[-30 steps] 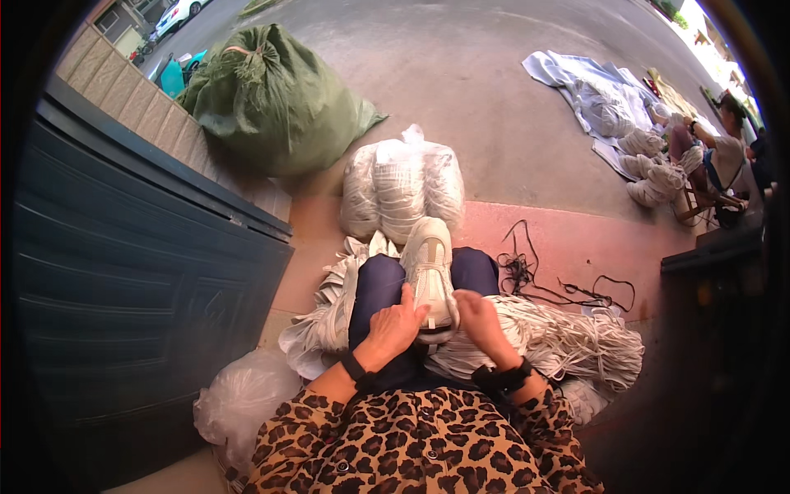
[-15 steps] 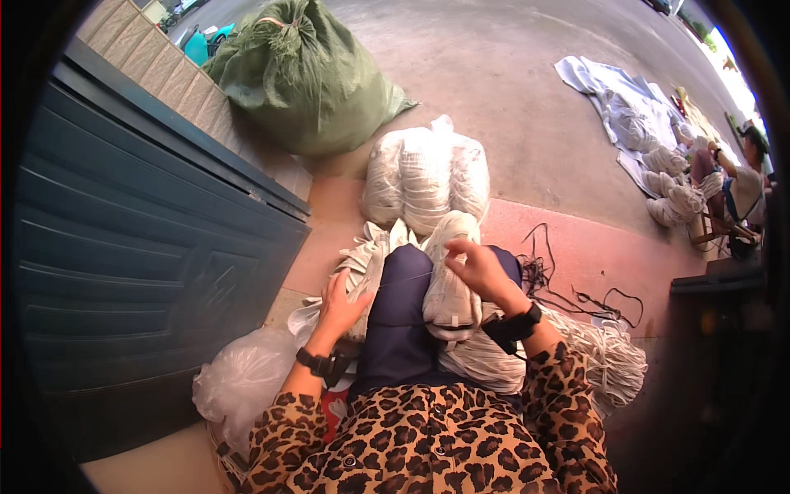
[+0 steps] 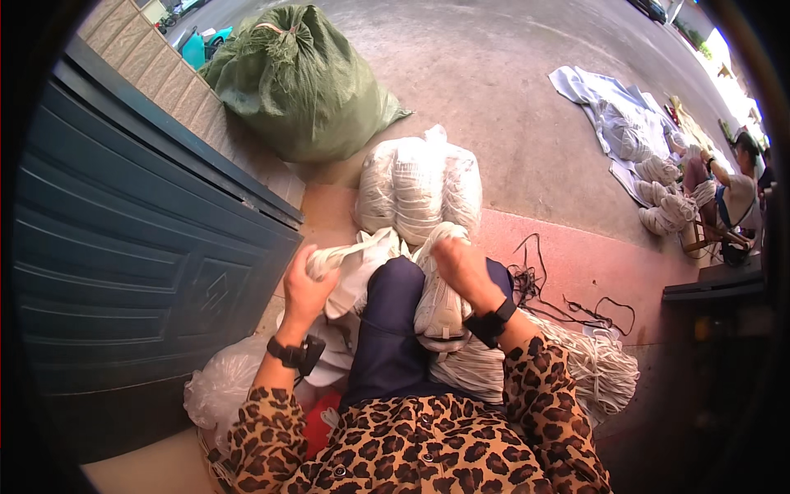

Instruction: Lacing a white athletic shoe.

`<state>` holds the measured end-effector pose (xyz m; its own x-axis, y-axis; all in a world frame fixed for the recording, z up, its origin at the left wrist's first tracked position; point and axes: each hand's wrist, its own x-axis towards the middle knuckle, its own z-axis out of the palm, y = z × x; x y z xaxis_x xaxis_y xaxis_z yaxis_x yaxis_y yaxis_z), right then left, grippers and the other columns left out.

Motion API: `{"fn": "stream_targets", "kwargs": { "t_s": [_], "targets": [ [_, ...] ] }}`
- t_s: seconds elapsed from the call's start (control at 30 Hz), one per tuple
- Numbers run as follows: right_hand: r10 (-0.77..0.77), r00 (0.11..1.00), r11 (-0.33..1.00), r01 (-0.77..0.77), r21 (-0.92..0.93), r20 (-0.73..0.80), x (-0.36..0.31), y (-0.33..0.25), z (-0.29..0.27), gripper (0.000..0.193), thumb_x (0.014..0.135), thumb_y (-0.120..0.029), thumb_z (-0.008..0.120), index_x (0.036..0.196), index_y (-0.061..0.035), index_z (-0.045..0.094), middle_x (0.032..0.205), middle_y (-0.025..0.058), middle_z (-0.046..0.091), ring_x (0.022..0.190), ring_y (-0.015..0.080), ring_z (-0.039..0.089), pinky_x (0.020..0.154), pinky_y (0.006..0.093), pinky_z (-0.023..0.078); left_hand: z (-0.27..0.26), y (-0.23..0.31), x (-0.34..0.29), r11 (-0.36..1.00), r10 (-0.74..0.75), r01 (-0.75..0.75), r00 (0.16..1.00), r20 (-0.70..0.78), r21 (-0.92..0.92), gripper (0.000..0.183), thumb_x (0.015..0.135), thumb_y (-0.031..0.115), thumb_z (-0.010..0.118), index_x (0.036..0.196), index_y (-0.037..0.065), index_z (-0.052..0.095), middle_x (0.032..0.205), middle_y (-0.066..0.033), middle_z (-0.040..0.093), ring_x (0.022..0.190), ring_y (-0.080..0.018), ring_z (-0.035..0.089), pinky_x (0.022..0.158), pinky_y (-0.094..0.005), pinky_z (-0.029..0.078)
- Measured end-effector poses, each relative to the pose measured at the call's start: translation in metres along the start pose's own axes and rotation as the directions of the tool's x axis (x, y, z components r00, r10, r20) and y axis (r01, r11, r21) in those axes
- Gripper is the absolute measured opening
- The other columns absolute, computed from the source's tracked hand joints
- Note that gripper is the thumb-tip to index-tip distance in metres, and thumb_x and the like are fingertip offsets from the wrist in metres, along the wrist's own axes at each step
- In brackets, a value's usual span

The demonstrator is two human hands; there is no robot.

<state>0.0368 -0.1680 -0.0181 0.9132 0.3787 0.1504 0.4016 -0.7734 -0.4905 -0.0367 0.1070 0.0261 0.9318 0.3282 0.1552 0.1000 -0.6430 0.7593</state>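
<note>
My left hand [image 3: 308, 286] is raised beside my left knee, its fingers wrapped round a strand of off-white cord [image 3: 327, 260]. That strand stretches to loose cord lying past the knee. Between my thighs stands a long tied bundle of white cord [image 3: 439, 317]. Over its upper end is my right hand [image 3: 465, 270], closed, with its fingertips hidden behind the hand; what they pinch cannot be made out. More looped white cord [image 3: 471, 370] lies on my lap, below the bundle. A thick hank of cord [image 3: 605, 366] rests beside my right forearm.
Plastic-wrapped white bundles [image 3: 418, 185] stand ahead of my knees, and a big green sack [image 3: 300, 90] behind them. A dark door [image 3: 140, 247] is at left, above a clear plastic bag [image 3: 218, 387]. Black cord [image 3: 535, 280] lies at right; farther off sits another person [image 3: 741, 193].
My left hand has risen and moved left, and now grips cord it lifts from the pile. The right hand has curled and lowered slightly; the thin thread between the hands no longer shows.
</note>
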Motion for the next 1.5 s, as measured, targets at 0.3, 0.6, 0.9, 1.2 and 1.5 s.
{"fn": "stream_targets", "kwargs": {
  "t_s": [0.3,0.6,0.9,1.2,1.5],
  "targets": [
    [0.594,0.753,0.573,-0.643,0.508,0.283,0.019,0.094,-0.003,0.02,0.077,-0.018,0.055,0.083,-0.0002,0.063,0.068,0.0134,0.059,0.061,0.0191,0.057,0.058,0.033,0.044,0.06,-0.028,0.019,0.995,-0.043,-0.001,0.892,0.45,0.096,0.047,0.065,0.029,0.071,0.102,0.003,0.056,0.095,-0.0172,0.058,0.089,-0.0333,0.054,0.078,-0.0386,0.043],
    [-0.033,0.968,0.899,-0.08,0.431,0.25,-0.073,0.006,-0.094,0.025,0.081,-0.027,0.055,0.085,-0.0027,0.058,0.072,0.0195,0.058,0.071,0.0333,0.058,0.062,0.0398,0.046,0.057,0.047,-0.042,0.794,-0.232,0.566,0.619,0.75,-0.223,0.03,0.089,0.027,0.048,0.095,0.0,0.059,0.082,-0.0045,0.062,0.069,-0.0111,0.057,0.061,-0.0239,0.046],
    [-0.14,0.928,0.827,-0.083,0.556,0.345,-0.127,-0.059,-0.061,0.025,0.081,-0.026,0.056,0.079,-0.0008,0.053,0.071,0.0186,0.057,0.068,0.0341,0.056,0.062,0.041,0.044,0.083,0.114,-0.062,0.7,0.007,0.666,0.354,0.935,-0.258,0.031,0.087,0.017,0.053,0.111,-0.002,0.05,0.087,-0.0056,0.061,0.078,-0.0077,0.056,0.07,-0.0203,0.045],
    [0.233,0.753,-0.113,-0.607,0.786,0.615,-0.133,-0.025,-0.069,0.031,0.088,-0.029,0.051,0.087,0.0004,0.061,0.079,0.0038,0.062,0.076,0.0116,0.056,0.069,0.0268,0.045,0.078,0.119,-0.083,0.742,0.064,0.567,0.471,0.88,-0.357,0.018,0.082,0.005,0.057,0.099,-0.001,0.055,0.084,-0.0021,0.06,0.076,-0.0061,0.056,0.068,-0.0182,0.044],
    [0.355,0.802,-0.467,-0.294,0.834,0.481,-0.114,-0.019,-0.058,0.021,0.087,-0.019,0.054,0.096,-0.0013,0.057,0.068,0.0,0.053,0.058,0.0093,0.051,0.053,0.02,0.042,0.099,0.125,-0.103,0.856,0.183,0.358,0.464,0.867,-0.373,0.012,0.081,0.005,0.059,0.091,0.0,0.058,0.075,0.0024,0.054,0.068,-0.004,0.049,0.061,-0.018,0.041]
  ]
}}
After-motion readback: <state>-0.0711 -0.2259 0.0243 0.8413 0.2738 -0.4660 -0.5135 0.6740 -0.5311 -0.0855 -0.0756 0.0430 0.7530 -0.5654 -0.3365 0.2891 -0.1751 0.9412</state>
